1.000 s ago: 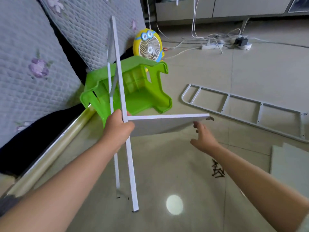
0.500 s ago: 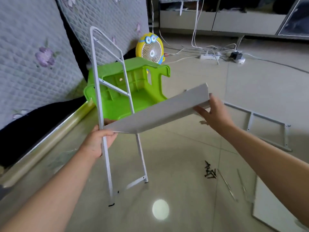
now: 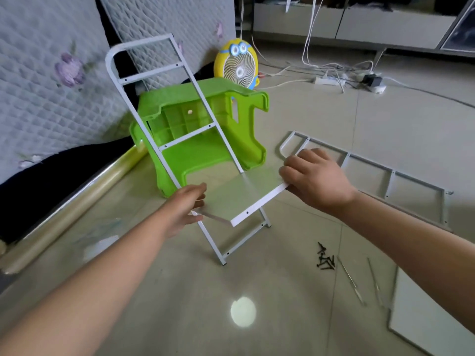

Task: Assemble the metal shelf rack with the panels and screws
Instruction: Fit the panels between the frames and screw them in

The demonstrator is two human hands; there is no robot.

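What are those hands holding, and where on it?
A white shelf panel: the left hand grips its near left corner, by the standing frame; the right hand grips its right end.

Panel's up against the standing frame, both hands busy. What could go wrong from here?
1. The white flat shelf panel is held by the left hand and right hand; its edge hole looks empty, so reaching for the black screws could drop it.
2. The white metal ladder-shaped side frame stands tilted on glossy floor tiles; it might slide.

white frame (image 3: 164,109), green stool (image 3: 205,140), yellow fan (image 3: 236,65), black screws (image 3: 325,259)
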